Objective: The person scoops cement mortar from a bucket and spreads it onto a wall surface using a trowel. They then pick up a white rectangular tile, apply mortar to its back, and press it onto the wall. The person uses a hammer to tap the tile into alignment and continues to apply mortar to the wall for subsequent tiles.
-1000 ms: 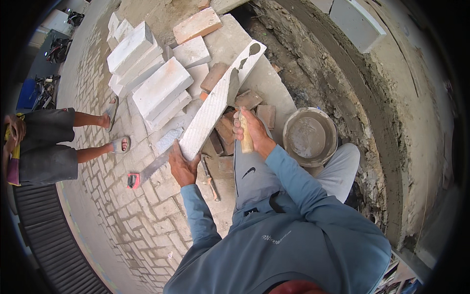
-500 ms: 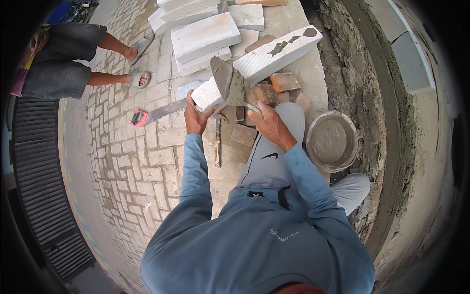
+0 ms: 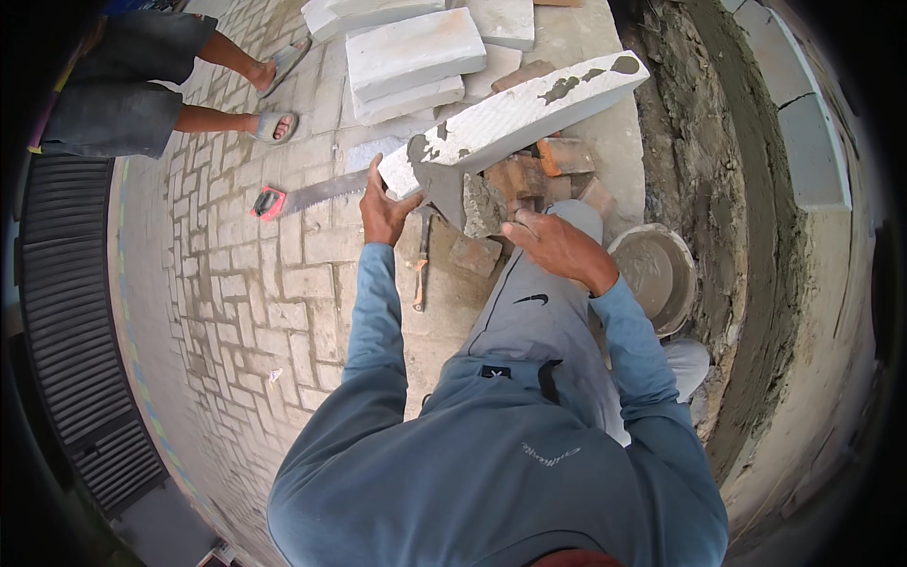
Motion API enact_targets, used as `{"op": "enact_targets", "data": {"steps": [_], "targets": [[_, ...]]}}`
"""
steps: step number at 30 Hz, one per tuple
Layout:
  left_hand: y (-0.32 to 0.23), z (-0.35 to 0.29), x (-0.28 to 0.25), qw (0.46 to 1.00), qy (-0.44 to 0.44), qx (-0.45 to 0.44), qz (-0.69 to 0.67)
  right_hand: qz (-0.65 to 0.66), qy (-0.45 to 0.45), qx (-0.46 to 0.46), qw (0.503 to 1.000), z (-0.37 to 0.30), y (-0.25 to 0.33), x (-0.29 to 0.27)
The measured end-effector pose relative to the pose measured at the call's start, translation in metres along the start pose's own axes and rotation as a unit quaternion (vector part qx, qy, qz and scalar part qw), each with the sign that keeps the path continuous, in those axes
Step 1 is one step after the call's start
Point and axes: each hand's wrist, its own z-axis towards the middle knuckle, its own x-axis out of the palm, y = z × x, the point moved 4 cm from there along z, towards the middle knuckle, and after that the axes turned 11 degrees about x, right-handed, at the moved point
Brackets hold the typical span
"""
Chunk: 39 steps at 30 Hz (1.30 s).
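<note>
My left hand [image 3: 385, 210] grips the near left end of a long white block [image 3: 529, 111], thumb underneath and fingers along its side. The block slants up to the right, with grey mortar smears along its top. My right hand [image 3: 564, 248] is closed around the handle of a trowel [image 3: 484, 205], mostly hidden by the fingers. The mortar-coated blade is tilted against the near end of the block, where wet mortar [image 3: 436, 184] sits on the edge. Broken reddish bricks [image 3: 518, 181] lie under and beside the block.
Right of my knee stands a bucket of mortar [image 3: 652, 269]. White blocks [image 3: 416, 52] are stacked ahead. A handsaw [image 3: 321, 194] and a hammer [image 3: 421, 260] lie on the ground to the left. Someone in sandals [image 3: 275, 127] stands at far left. A mortar-topped wall [image 3: 756, 161] runs along the right.
The trowel has come down from above the block's near end to its right side, leaving mortar there. My right hand has shifted right and slightly down; my left hand keeps its grip.
</note>
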Motion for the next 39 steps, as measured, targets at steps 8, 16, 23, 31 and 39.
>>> {"op": "enact_targets", "data": {"steps": [8, 16, 23, 31, 39], "targets": [[-0.007, 0.005, 0.003, 0.999, -0.009, -0.015, -0.046, -0.109, -0.328, -0.172, 0.922, 0.04, 0.014, 0.028], [0.005, 0.007, -0.001, 0.997, 0.01, -0.028, -0.065, -0.273, -0.339, -0.138, 0.89, 0.09, -0.043, 0.078], [0.035, 0.009, -0.003, 0.997, -0.015, -0.015, -0.073, -0.3, -0.269, -0.015, 0.915, 0.044, -0.124, -0.023], [0.004, -0.008, 0.009, 0.998, -0.015, 0.022, 0.061, -0.1, -0.271, 0.299, 0.909, -0.222, -0.199, -0.109], [-0.022, -0.014, 0.026, 0.997, -0.018, 0.053, 0.046, -0.277, -0.136, 0.412, 0.857, -0.224, -0.287, -0.043]]}}
